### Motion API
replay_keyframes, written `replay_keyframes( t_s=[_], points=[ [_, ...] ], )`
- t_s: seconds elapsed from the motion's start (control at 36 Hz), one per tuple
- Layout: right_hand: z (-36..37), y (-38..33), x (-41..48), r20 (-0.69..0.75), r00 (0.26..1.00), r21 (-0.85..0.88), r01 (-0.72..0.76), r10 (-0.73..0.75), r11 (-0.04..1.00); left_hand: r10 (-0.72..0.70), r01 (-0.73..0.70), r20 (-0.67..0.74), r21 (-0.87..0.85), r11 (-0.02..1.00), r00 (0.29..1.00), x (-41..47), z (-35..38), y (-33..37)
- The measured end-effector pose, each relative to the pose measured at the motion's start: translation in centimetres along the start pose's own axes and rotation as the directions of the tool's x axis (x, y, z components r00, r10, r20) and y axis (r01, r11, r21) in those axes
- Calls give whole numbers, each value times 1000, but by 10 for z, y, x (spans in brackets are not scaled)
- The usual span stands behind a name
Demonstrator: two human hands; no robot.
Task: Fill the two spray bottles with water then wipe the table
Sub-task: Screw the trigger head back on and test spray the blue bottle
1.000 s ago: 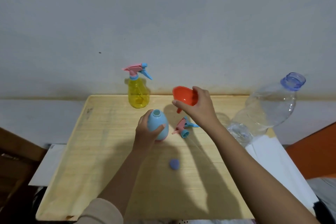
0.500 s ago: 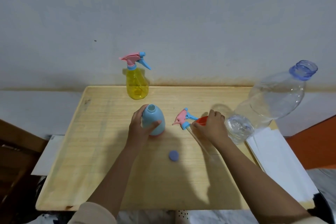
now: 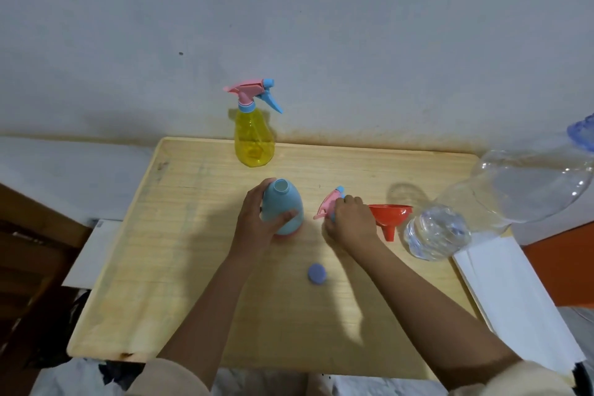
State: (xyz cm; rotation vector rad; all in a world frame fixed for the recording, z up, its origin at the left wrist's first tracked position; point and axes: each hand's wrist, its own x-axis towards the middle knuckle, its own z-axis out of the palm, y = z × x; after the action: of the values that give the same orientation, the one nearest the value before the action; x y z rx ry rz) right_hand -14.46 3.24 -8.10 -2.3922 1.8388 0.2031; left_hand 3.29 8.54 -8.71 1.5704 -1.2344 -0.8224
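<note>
A blue spray bottle (image 3: 287, 202) stands uncapped in the middle of the wooden table (image 3: 180, 267), with my left hand (image 3: 257, 222) wrapped around its side. My right hand (image 3: 348, 222) closes on the pink and blue spray head (image 3: 329, 201), which lies on the table just right of the bottle. A yellow spray bottle (image 3: 254, 141) with its pink trigger head on stands at the back edge by the wall. The red funnel (image 3: 390, 215) rests on the table to the right of my right hand.
A large clear water bottle (image 3: 501, 206) with a blue neck lies tilted at the table's right edge, open. Its round blue cap (image 3: 317, 273) lies between my forearms. White paper (image 3: 514, 299) hangs off the right side. A grey wall runs behind.
My right hand brought the red funnel down from above the blue bottle, set it on the table at the right, and moved onto the spray head. My left hand stayed on the blue bottle.
</note>
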Motion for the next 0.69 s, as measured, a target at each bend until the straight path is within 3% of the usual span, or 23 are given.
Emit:
replay_keyframes(
  t_s=[0.14, 0.25, 0.31, 0.39, 0.47, 0.56, 0.61, 0.69],
  points=[
    [3, -5, 6, 21, 1000, 25, -16, 15, 1000, 7, -7, -9, 1, 1000, 1000, -1, 0, -2],
    [-13, -3, 5, -85, 993, 403, -41, 82, 914, 32, -32, -1, 3, 999, 999, 1, -1, -2],
    [-29, -4, 3, -116, 984, 651, -30, 138, 759, 32, -32, 15, -13, 999, 999, 0, -1, 0],
    [-62, -7, 1, -104, 973, 911, 9, 207, 413, 12, -12, 29, -20, 1000, 1000, -1, -2, 2],
    [-97, -11, -2, -157, 967, 986, 142, 202, 87, 5, -5, 39, -18, 1000, 999, -1, -2, 3],
    [-129, -17, -5, -217, 950, 938, 267, 225, -220, 11, -11, 38, -10, 1000, 999, 1, -2, 4],
    [-146, -23, -7, -263, 932, 888, 335, 249, -315, 7, -7, 34, -6, 1000, 999, 1, -1, 3],
    [-161, -31, -10, -355, 890, 859, 431, 286, -277, -2, 2, 34, 3, 1000, 999, 1, -1, 3]
  ],
)
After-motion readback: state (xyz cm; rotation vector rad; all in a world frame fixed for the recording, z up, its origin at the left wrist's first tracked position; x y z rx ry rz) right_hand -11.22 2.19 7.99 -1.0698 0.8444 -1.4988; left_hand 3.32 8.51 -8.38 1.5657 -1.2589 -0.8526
